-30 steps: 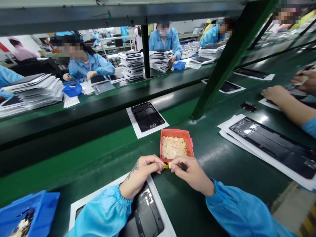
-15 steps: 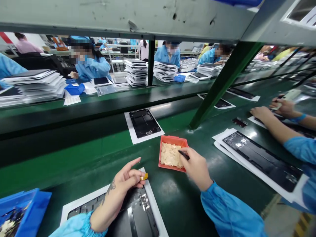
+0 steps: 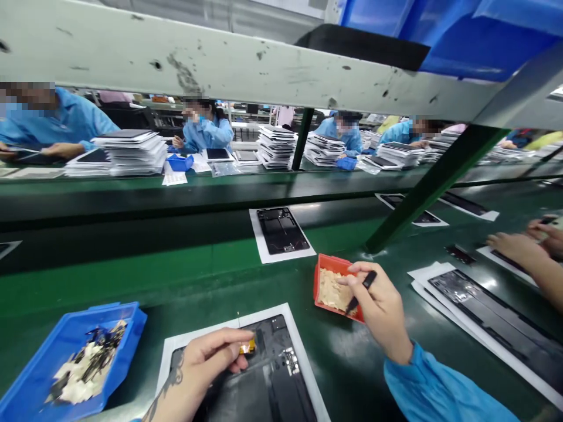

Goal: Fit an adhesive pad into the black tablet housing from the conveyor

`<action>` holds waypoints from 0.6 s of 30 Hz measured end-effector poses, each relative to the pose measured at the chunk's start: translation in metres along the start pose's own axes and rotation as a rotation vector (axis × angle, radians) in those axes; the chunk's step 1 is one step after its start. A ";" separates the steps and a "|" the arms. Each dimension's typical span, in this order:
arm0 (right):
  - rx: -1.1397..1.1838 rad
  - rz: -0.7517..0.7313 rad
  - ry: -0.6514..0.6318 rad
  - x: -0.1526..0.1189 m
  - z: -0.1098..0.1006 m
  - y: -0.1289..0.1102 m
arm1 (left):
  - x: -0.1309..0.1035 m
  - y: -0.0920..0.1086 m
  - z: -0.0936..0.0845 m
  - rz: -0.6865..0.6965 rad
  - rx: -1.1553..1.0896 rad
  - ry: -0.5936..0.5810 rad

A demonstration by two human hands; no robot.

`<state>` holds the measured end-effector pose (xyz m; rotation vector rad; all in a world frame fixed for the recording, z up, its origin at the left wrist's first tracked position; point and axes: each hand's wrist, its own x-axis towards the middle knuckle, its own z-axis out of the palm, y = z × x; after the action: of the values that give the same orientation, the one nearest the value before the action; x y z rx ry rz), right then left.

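Observation:
Between the thumb and fingers of my left hand (image 3: 215, 354) is a small part with a shiny yellow-orange end (image 3: 247, 346); a thin wire-like bit stands up near it. This hand is closed over a black tablet housing (image 3: 281, 369) lying on white paper (image 3: 290, 316). My right hand (image 3: 382, 308) grips slim black tweezers (image 3: 361, 291), tip pointing down at the near edge of a red tray (image 3: 341, 258). Small beige pieces (image 3: 332, 289) fill the tray. Whether the tweezers hold a piece is too small to tell.
A blue bin (image 3: 132, 337) with black and cream scraps stands at left. Another housing (image 3: 281, 230) lies farther back, and a long one (image 3: 497, 328) at right. A green post (image 3: 435, 187) rises behind the tray. A co-worker's hands (image 3: 523, 249) are at far right.
The view has swung left, so the blue bin shows more fully. My left index finger has folded down from pointing out. My right hand has turned, and the tweezers now point downward.

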<state>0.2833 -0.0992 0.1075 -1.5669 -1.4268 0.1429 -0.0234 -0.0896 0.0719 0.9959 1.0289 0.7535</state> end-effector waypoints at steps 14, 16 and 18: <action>0.789 0.099 -0.657 -0.022 0.070 -0.099 | -0.020 0.038 -0.026 0.058 -0.201 -0.092; 0.659 -0.090 -0.649 -0.027 0.064 -0.101 | -0.019 0.037 -0.026 0.049 -0.251 -0.117; 0.576 -0.240 -0.605 -0.032 0.057 -0.098 | -0.018 0.035 -0.025 0.037 -0.293 -0.129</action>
<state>0.1683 -0.1096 0.1305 -0.8950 -1.8088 0.8605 -0.0549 -0.0846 0.1062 0.8003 0.7646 0.8323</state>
